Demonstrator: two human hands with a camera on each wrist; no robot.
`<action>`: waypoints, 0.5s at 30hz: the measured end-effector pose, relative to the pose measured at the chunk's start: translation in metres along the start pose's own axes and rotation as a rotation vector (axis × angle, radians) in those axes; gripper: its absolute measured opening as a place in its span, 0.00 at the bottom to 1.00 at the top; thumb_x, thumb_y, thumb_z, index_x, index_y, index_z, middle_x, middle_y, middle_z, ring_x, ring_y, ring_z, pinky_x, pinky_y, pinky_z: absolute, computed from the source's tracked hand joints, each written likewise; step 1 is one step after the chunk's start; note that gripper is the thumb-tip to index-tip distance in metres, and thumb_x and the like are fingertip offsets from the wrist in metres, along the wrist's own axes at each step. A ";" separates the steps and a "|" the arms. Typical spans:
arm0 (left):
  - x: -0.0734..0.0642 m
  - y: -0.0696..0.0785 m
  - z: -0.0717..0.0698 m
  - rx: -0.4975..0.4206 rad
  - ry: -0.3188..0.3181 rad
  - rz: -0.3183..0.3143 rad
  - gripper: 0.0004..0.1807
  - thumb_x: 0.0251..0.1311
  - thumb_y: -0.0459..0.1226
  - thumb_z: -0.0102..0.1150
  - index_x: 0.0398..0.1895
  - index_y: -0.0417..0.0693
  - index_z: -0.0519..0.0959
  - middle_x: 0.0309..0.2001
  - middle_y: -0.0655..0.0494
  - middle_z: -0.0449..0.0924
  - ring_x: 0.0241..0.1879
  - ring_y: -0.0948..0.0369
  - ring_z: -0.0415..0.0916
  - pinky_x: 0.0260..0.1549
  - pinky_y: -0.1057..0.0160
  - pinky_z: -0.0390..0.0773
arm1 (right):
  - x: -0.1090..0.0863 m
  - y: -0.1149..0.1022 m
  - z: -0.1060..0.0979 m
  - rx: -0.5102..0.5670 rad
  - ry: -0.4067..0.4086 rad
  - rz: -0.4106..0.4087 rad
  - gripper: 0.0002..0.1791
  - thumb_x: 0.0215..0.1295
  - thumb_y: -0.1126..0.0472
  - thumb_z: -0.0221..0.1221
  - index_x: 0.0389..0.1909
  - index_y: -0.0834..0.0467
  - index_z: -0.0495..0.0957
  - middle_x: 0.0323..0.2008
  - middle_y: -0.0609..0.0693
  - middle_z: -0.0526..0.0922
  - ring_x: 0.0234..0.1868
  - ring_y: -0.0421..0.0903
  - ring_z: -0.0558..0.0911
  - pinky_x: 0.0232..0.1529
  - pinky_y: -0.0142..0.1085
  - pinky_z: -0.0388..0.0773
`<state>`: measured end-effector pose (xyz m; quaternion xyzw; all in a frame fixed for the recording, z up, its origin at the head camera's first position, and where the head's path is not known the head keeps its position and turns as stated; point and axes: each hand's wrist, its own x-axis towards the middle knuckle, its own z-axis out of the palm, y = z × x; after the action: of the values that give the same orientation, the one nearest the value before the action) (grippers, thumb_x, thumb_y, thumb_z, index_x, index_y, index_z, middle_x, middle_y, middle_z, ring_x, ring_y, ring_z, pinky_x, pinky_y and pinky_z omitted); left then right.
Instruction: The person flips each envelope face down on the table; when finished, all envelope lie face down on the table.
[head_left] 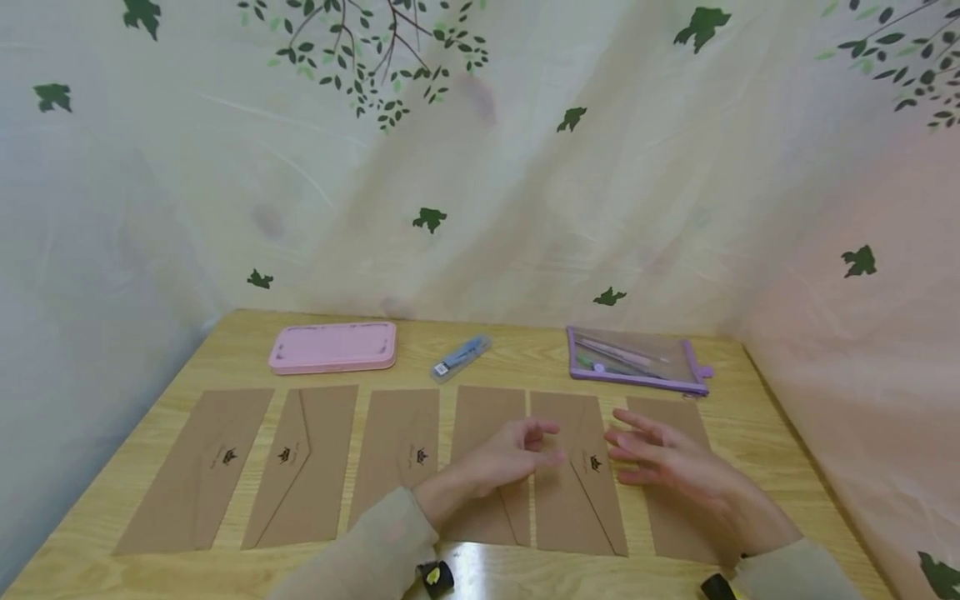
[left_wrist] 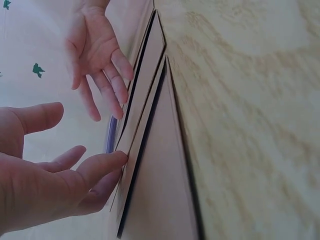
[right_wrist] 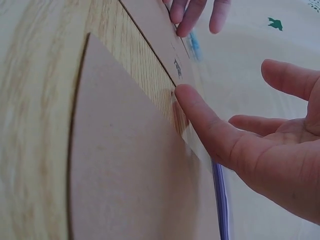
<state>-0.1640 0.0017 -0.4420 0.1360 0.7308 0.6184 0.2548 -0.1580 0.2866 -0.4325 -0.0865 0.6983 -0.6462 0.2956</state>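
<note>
Several brown kraft envelopes lie in a row across the wooden table. My left hand [head_left: 510, 457], fingers loosely bent and holding nothing, is over the fourth envelope [head_left: 491, 404] from the left and reaches toward the fifth envelope [head_left: 570, 500], which bears a small crown print. My right hand [head_left: 675, 467] hovers over the rightmost envelope [head_left: 675, 533], its fingers spread and pointing left, nothing in them. Both palms face each other in the left wrist view, where the right hand [left_wrist: 100, 55] shows its open palm. Whether the fingertips touch the paper cannot be told.
Behind the envelopes lie a pink pencil case [head_left: 333, 347], a small blue item in a clear case [head_left: 461, 358], and a clear pouch with purple edging [head_left: 637, 360] holding pens. A leaf-patterned cloth [head_left: 480, 183] hangs around the wooden table [head_left: 225, 350].
</note>
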 end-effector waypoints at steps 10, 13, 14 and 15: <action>-0.001 0.004 0.001 0.009 -0.040 0.016 0.29 0.66 0.39 0.66 0.68 0.40 0.72 0.66 0.37 0.71 0.66 0.42 0.66 0.66 0.41 0.67 | -0.005 -0.003 -0.007 -0.009 -0.017 -0.009 0.42 0.81 0.58 0.47 0.79 0.68 0.31 0.73 0.79 0.45 0.72 0.69 0.62 0.62 0.52 0.74; -0.002 0.003 0.000 0.012 -0.042 0.011 0.29 0.66 0.39 0.66 0.68 0.41 0.72 0.66 0.36 0.70 0.67 0.42 0.66 0.66 0.40 0.67 | -0.006 -0.002 -0.009 -0.015 -0.033 -0.015 0.42 0.82 0.58 0.47 0.79 0.68 0.30 0.73 0.79 0.47 0.71 0.70 0.61 0.62 0.53 0.74; -0.003 0.003 0.000 0.014 -0.042 0.012 0.29 0.66 0.39 0.66 0.68 0.41 0.72 0.66 0.36 0.70 0.66 0.41 0.66 0.65 0.40 0.67 | -0.006 -0.002 -0.009 -0.012 -0.039 -0.016 0.41 0.82 0.58 0.47 0.79 0.68 0.31 0.73 0.79 0.47 0.71 0.70 0.61 0.62 0.53 0.74; -0.003 0.003 -0.001 0.015 -0.041 0.012 0.29 0.66 0.38 0.66 0.68 0.41 0.72 0.66 0.36 0.70 0.66 0.41 0.66 0.65 0.40 0.67 | -0.005 -0.002 -0.008 -0.009 -0.044 -0.016 0.41 0.82 0.58 0.47 0.79 0.68 0.31 0.73 0.79 0.47 0.72 0.70 0.61 0.63 0.53 0.74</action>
<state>-0.1617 0.0000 -0.4388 0.1549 0.7292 0.6116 0.2650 -0.1583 0.2957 -0.4294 -0.1076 0.6938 -0.6434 0.3051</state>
